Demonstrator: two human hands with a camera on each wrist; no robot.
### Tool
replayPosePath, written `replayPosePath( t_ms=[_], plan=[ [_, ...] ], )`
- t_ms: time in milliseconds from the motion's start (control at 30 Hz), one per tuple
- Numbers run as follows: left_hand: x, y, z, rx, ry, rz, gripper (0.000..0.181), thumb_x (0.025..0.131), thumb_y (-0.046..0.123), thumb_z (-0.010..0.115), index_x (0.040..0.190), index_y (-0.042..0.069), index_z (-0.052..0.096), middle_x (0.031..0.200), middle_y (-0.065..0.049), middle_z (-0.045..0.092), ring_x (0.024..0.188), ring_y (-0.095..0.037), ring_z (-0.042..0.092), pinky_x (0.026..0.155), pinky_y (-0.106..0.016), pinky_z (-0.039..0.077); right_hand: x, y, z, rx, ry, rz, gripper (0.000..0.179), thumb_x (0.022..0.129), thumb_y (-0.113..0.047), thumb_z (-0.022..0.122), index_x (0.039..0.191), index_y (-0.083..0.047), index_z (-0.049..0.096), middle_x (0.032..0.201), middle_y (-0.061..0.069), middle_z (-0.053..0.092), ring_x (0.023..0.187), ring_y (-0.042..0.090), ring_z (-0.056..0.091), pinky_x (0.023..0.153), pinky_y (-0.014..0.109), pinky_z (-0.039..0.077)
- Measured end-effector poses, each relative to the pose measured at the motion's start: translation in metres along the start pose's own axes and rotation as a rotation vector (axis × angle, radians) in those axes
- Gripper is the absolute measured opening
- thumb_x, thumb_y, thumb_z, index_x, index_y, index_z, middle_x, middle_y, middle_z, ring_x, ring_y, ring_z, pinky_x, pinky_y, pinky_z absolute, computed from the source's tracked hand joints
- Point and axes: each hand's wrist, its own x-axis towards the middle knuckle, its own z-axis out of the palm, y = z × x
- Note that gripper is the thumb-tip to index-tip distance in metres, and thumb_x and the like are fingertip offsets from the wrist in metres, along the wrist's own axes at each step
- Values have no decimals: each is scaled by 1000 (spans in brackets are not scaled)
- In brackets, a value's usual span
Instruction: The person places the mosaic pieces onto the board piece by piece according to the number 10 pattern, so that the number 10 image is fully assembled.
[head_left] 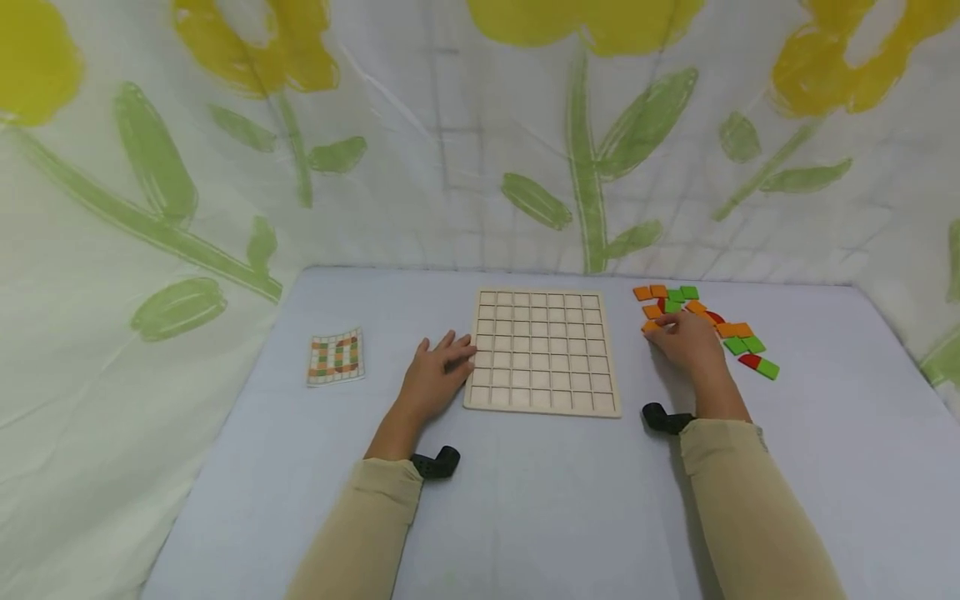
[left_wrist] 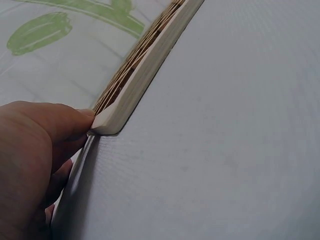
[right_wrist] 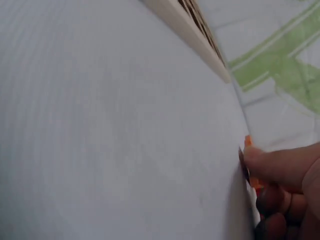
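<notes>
A pale wooden grid board [head_left: 542, 353] lies flat on the table, its squares bare. My left hand [head_left: 435, 375] rests at the board's left side with fingers spread, and in the left wrist view the thumb [left_wrist: 75, 120] touches the board's corner. To the right of the board, my right hand [head_left: 688, 343] pinches a small tile [head_left: 649, 327] that looks orange at the fingertips. The right wrist view shows that tile [right_wrist: 243, 164] nearly edge-on, dark in shadow beside the thumb. Loose orange, green and red tiles [head_left: 733, 330] lie around and beyond this hand, partly hidden by it.
A small card [head_left: 335, 357] with a coloured grid pattern lies left of the left hand. A white curtain [head_left: 390, 217] with yellow flowers hangs behind the table [head_left: 555, 500]. Each wrist wears a black camera [head_left: 437, 462].
</notes>
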Motion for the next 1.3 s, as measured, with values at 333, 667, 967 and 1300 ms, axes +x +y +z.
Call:
replayPosePath(
  t_ms=[333, 667, 967, 1300],
  plan=[
    [-1, 1, 0, 10, -2, -5, 34, 97, 26, 63, 129, 16, 67, 145, 5, 54, 146, -18, 35, 127, -43, 5, 23, -66, 25, -22, -182, -304, 40, 96, -34, 62, 129, -10, 61, 97, 13, 61, 81, 26, 53, 66, 35, 47],
    [-2, 2, 1, 7, 7, 21, 35, 96, 26, 64, 129, 15, 66, 144, 4, 54, 145, -20, 36, 127, -46, 7, 35, -89, 44, -3, -259, -343, 39, 96, -31, 63, 129, -12, 62, 93, 11, 60, 78, 25, 51, 70, 35, 45],
    [0, 0, 1, 19, 3, 1, 34, 96, 25, 64, 128, 16, 67, 144, 5, 54, 145, -18, 36, 127, -44, 6, 35, -93, 47, 7, -244, -335, 40, 96, -31, 64, 131, -11, 63, 104, 13, 62, 86, 25, 54, 76, 37, 48],
    [0, 0, 0, 16, 7, 7, 34, 96, 25, 64, 128, 15, 67, 144, 5, 54, 145, -18, 36, 127, -45, 6, 33, -96, 46, 30, -247, -258, 41, 95, -32, 65, 133, -16, 63, 124, 15, 61, 104, 30, 57, 88, 45, 51]
  ],
)
